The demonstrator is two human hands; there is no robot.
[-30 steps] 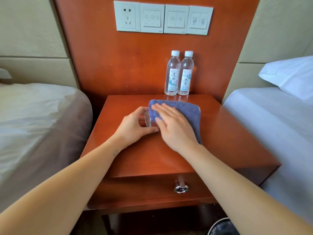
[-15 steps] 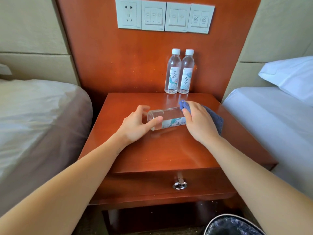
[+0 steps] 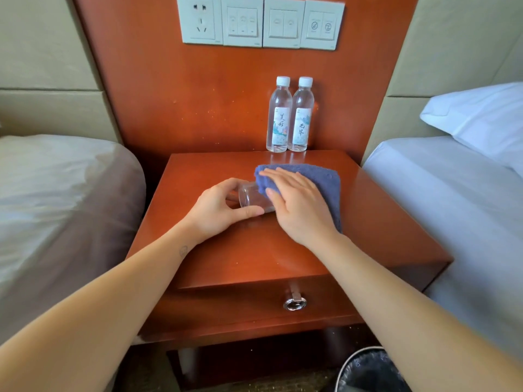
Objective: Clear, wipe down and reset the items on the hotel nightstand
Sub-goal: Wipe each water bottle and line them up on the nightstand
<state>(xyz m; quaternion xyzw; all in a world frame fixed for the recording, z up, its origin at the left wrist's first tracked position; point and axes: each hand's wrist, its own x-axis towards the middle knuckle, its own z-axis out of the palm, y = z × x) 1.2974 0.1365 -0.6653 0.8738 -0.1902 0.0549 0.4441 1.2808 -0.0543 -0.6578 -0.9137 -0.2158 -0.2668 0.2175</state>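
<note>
Nightstand: a glossy reddish-brown wooden nightstand (image 3: 382, 222) stands between two beds, its back edge against a matching wall panel.
Lying bottle: a clear plastic water bottle (image 3: 252, 198) lies on its side at the middle of the top, with its far end hidden under a cloth.
Left hand: the left hand (image 3: 220, 210) grips the bottle's exposed end, thumb along the near side and fingers curled over the top.
Right hand: the right hand (image 3: 300, 205) lies flat with straight fingers, pressing a blue-purple terry cloth (image 3: 325, 188) onto the bottle. The two hands nearly touch.
Standing pair: a left upright bottle (image 3: 278, 114) and a right upright bottle (image 3: 302, 114), both clear with white caps, touch each other at the back edge, right of centre.
Open room: there is bare wood left of the hands, along the whole front edge, and between the cloth and the right edge.
Writing: the left upright label reads 美好 vertically. The right label has two characters too small to read surely.
Wall: a row of white switch plates (image 3: 283, 22) with one socket.
Below: a silver ring pull (image 3: 295, 303) on the drawer front, and a black-lined bin (image 3: 370, 369) at the lower right.
Sides: a left bed (image 3: 56, 193), and a right bed (image 3: 452, 207) with a white pillow (image 3: 481, 114).
</note>
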